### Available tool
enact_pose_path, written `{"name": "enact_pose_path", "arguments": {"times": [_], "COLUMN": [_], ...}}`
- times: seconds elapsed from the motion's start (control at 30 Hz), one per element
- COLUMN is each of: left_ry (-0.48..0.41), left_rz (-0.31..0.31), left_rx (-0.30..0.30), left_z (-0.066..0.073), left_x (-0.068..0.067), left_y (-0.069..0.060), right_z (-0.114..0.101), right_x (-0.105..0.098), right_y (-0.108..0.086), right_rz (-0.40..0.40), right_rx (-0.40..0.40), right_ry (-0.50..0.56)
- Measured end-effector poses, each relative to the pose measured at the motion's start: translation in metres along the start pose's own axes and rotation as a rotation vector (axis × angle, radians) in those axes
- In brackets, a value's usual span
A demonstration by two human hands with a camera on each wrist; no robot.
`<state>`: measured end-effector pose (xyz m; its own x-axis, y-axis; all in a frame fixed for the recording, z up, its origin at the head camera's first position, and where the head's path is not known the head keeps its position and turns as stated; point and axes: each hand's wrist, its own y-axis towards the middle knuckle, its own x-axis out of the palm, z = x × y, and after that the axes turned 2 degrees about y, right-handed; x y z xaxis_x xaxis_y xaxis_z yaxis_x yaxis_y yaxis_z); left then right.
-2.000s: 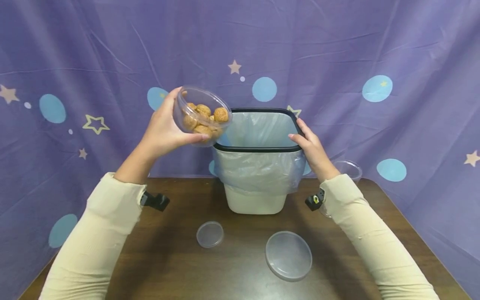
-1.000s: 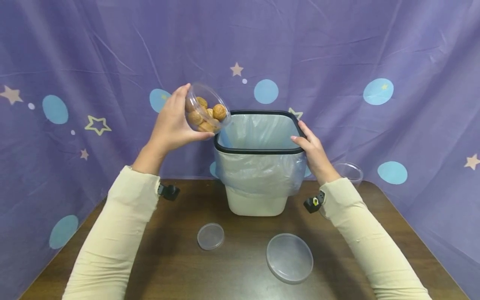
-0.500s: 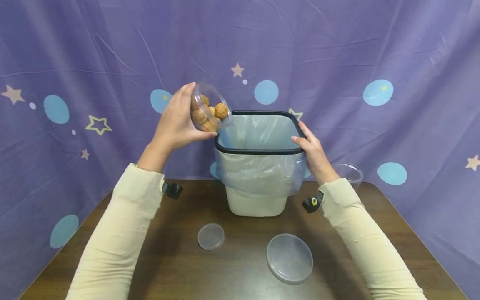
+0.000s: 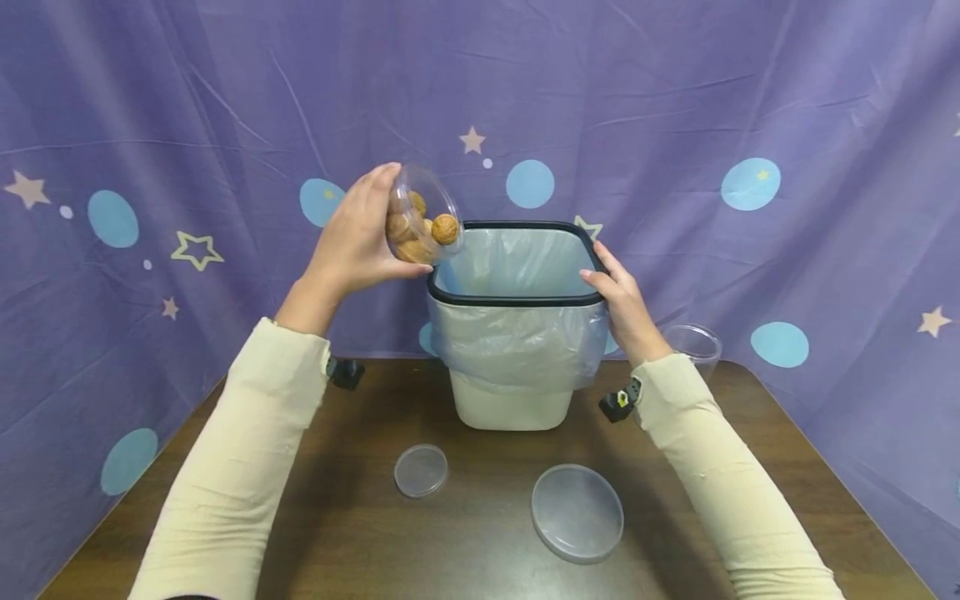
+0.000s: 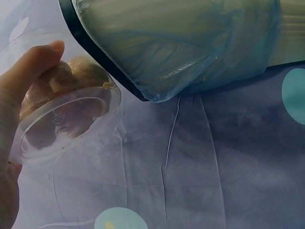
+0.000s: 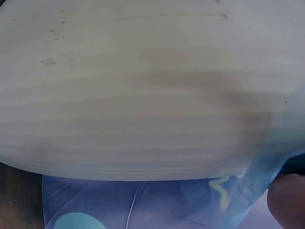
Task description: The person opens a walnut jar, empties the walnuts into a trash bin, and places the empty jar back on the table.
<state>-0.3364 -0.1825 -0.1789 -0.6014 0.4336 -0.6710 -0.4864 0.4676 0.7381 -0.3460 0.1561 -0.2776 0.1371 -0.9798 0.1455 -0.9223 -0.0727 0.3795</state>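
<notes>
My left hand (image 4: 356, 242) grips a clear plastic tub (image 4: 433, 185) tilted to the right, its mouth just above the left edge of a trash can (image 4: 513, 408). Inside the tub lie several round brown wrinkled walnuts (image 4: 446, 229), one near the lip. Seen from below in the left wrist view, the tub (image 5: 71, 102) has the walnuts bunched in it. A pale bag (image 4: 525, 346) lines the white can and folds over its outside, under a black rim (image 4: 517, 302). My right hand (image 4: 628, 307) holds that rim at the right, thumb on top. The can's wall (image 6: 143, 95) fills most of the right wrist view.
Two clear round lids, a small one (image 4: 421, 471) and a larger one (image 4: 577, 513), lie on the brown table (image 4: 480, 550) in front of the can. Another clear container (image 4: 693, 342) stands behind the right forearm. A purple curtain (image 4: 637, 100) hangs behind the table.
My left hand has moved right, bringing the tub over the can's left edge and tipping it further. The walnuts have shifted towards its lip. My right hand stays on the rim.
</notes>
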Motion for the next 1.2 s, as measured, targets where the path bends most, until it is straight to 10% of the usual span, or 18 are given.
{"name": "enact_pose_path", "arguments": {"times": [1.2], "left_ry": [0.082], "left_rz": [-0.03], "left_rx": [0.151], "left_z": [-0.008], "left_x": [0.002], "left_y": [0.012], "right_z": [0.0], "right_x": [0.004], "right_y": [0.001], "right_rz": [0.049], "right_rx": [-0.001], "right_ry": [0.055]}}
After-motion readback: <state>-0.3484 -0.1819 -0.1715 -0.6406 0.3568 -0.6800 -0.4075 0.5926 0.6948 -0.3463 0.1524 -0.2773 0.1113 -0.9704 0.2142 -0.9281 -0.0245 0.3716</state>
